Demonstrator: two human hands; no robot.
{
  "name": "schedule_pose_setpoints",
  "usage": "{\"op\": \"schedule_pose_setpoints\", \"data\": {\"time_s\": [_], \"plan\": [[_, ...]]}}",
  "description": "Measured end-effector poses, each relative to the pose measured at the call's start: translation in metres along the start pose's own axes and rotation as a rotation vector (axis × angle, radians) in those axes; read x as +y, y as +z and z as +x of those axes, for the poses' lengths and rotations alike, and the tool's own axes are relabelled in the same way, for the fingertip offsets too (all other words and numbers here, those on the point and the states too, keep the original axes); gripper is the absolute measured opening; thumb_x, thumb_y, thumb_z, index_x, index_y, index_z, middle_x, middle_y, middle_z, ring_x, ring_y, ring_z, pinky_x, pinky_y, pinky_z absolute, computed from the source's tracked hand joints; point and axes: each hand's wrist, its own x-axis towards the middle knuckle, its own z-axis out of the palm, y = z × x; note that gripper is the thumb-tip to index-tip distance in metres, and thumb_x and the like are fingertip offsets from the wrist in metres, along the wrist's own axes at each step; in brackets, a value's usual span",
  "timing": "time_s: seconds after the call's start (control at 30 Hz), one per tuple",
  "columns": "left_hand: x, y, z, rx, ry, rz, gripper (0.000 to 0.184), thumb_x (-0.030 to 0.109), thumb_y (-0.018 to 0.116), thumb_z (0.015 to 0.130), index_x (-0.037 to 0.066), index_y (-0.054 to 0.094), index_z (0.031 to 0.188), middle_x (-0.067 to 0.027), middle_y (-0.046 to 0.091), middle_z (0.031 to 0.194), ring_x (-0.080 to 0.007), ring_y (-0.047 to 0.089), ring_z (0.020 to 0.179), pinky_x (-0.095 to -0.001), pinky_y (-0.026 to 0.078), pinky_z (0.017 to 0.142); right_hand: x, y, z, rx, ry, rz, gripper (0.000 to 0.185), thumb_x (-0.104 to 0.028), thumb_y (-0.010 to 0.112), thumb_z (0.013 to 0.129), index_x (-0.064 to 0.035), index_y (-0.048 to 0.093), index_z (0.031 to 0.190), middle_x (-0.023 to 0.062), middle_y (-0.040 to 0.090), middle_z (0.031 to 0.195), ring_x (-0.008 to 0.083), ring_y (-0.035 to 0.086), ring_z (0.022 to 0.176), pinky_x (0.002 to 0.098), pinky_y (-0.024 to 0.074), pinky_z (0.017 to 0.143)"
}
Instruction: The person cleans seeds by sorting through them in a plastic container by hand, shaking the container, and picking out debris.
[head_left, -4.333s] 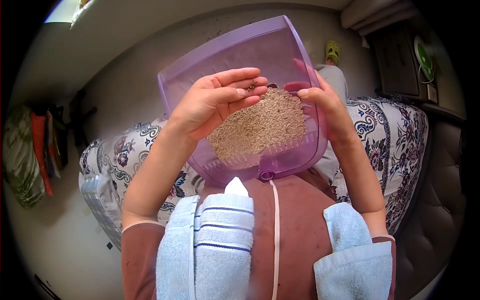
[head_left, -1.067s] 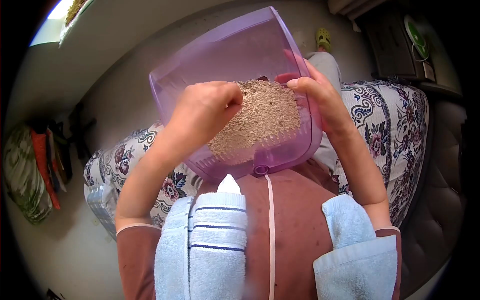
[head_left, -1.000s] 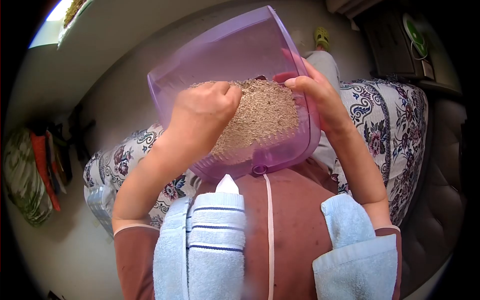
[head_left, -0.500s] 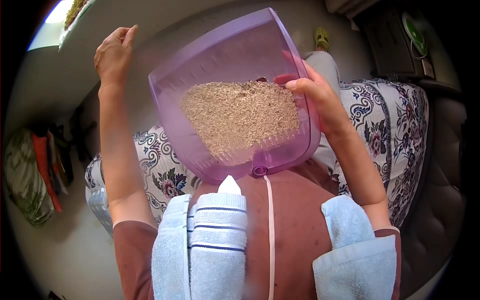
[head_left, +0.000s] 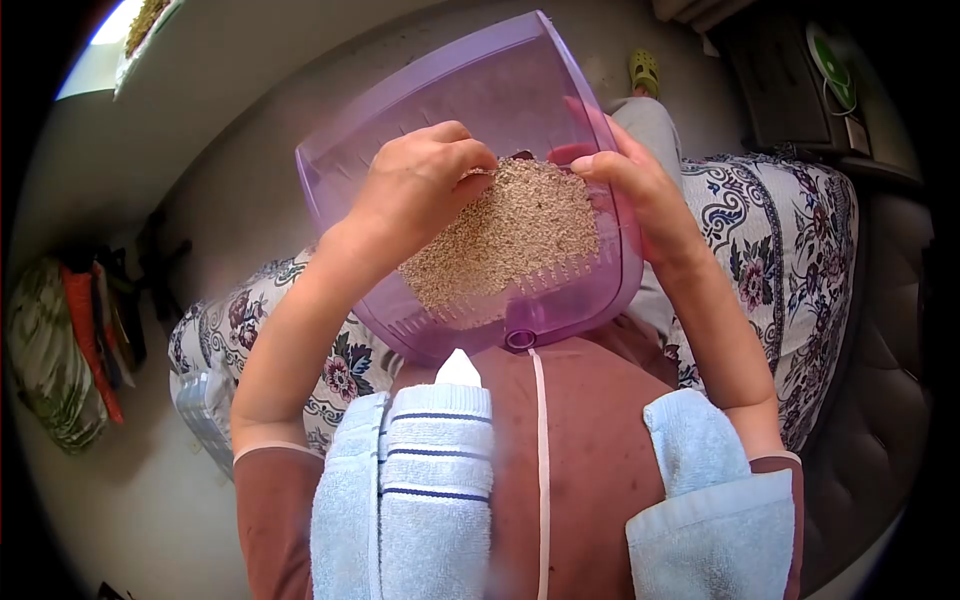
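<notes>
A see-through purple plastic winnowing tray (head_left: 430,85) is tilted toward my body over my lap. Small light-brown grains (head_left: 520,225) lie in a heap in its lower half, with a few dark bits at the heap's upper edge. My right hand (head_left: 635,180) grips the tray's right wall, thumb over the inside and fingers outside. Over the upper left of the heap, my left hand (head_left: 425,175) is closed in a pinch, its fingertips at the grains' top edge. Whatever those fingers hold is hidden or too small to name.
I sit on a bed or couch with a flowered cover (head_left: 745,250). Light blue towels (head_left: 435,470) hang over my brown top. A green clog (head_left: 644,72) is on my foot. Cloths (head_left: 60,350) hang at the left; a dark cabinet (head_left: 775,85) stands at upper right.
My left hand has come from the air left of the tray, moving right and down to the grains. The right hand and tray have hardly moved.
</notes>
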Motion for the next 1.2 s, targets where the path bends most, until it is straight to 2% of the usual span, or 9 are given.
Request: {"op": "schedule_pose_setpoints", "data": {"time_s": [0.03,0.23,0.43,0.53,0.63,0.73,0.87,0.97,1.2], "plan": [[0.0,0.004,0.001,-0.01,0.005,0.012,0.016,0.011,0.071,0.078,0.008,0.068,0.094,-0.0062,0.065,0.09,-0.0254,0.065,0.078,-0.0339,0.053,0.07,0.0,0.0,0.0,-0.002,-0.001,0.0,0.07,-0.016,0.059,0.081,0.0013,0.032,0.143,0.0148,0.059,0.112,0.0177,0.059,0.101,0.0281,0.0469,0.09],[0.004,0.018,0.006,0.019,0.099,0.192,0.015,0.009,0.068,0.078,0.009,0.067,0.092,-0.0057,0.063,0.09,-0.0255,0.064,0.084,-0.0364,0.052,0.073,0.001,-0.001,-0.001,0.003,-0.021,0.019,0.07,-0.015,0.059,0.081,0.001,0.032,0.144,0.0143,0.059,0.112,0.0171,0.059,0.101,0.0276,0.0473,0.089],[0.016,0.018,0.011,-0.187,0.106,0.38,0.013,0.008,0.063,0.078,0.006,0.066,0.091,-0.0075,0.065,0.09,-0.0281,0.065,0.084,-0.0374,0.053,0.073,0.007,-0.006,0.0,0.0,-0.006,0.026,0.07,-0.015,0.06,0.081,0.0007,0.032,0.144,0.0143,0.059,0.112,0.0173,0.059,0.101,0.0277,0.0474,0.09],[0.008,0.015,0.019,-0.216,0.03,0.109,0.015,0.006,0.065,0.08,0.004,0.066,0.095,-0.0075,0.068,0.088,-0.0242,0.067,0.08,-0.0341,0.056,0.072,0.007,-0.007,-0.001,0.005,-0.009,0.044,0.07,-0.015,0.061,0.082,0.0006,0.032,0.144,0.0146,0.058,0.112,0.0175,0.059,0.101,0.0277,0.0473,0.09],[0.003,0.001,0.016,-0.231,-0.346,-0.874,0.018,0.006,0.067,0.085,0.001,0.065,0.102,-0.0073,0.069,0.088,-0.0176,0.068,0.078,-0.029,0.057,0.072,0.005,-0.007,-0.004,0.004,-0.029,0.047,0.071,-0.016,0.06,0.081,0.001,0.032,0.144,0.0147,0.059,0.112,0.0176,0.059,0.101,0.0279,0.0469,0.09],[0.002,-0.017,0.013,-0.295,-0.564,-1.36,0.022,0.007,0.068,0.087,-0.001,0.064,0.106,-0.0072,0.068,0.092,-0.0127,0.067,0.081,-0.0255,0.057,0.076,0.004,-0.005,-0.002,0.004,-0.029,0.028,0.071,-0.016,0.06,0.081,0.0015,0.032,0.144,0.0147,0.059,0.112,0.0177,0.059,0.102,0.0281,0.0465,0.091],[0.001,-0.015,0.002,-0.305,-0.661,-1.571,0.024,0.006,0.062,0.091,-0.005,0.061,0.112,-0.0115,0.068,0.097,-0.0166,0.068,0.091,-0.0257,0.058,0.08,0.006,-0.005,-0.001,0.004,-0.026,0.017,0.071,-0.017,0.059,0.081,0.0012,0.032,0.144,0.0149,0.059,0.112,0.0181,0.058,0.103,0.0282,0.0463,0.091],[0.002,-0.013,-0.001,-0.252,-0.673,-1.58,0.026,0.008,0.057,0.094,-0.006,0.059,0.116,-0.0137,0.068,0.101,-0.0185,0.068,0.094,-0.0259,0.058,0.083,0.006,-0.006,-0.002,0.013,-0.021,0.007,0.071,-0.017,0.059,0.081,0.0007,0.032,0.144,0.0149,0.059,0.112,0.0183,0.058,0.103,0.0281,0.0463,0.091],[0.001,-0.017,-0.003,-0.215,-0.674,-1.601,0.029,0.014,0.056,0.096,-0.006,0.059,0.117,-0.0143,0.067,0.102,-0.0183,0.068,0.093,-0.0257,0.058,0.083,0.007,-0.006,0.0,0.012,-0.021,-0.017,0.072,-0.019,0.059,0.081,-0.0004,0.032,0.144,0.0153,0.057,0.114,0.0184,0.058,0.103,0.0285,0.046,0.091]]}}
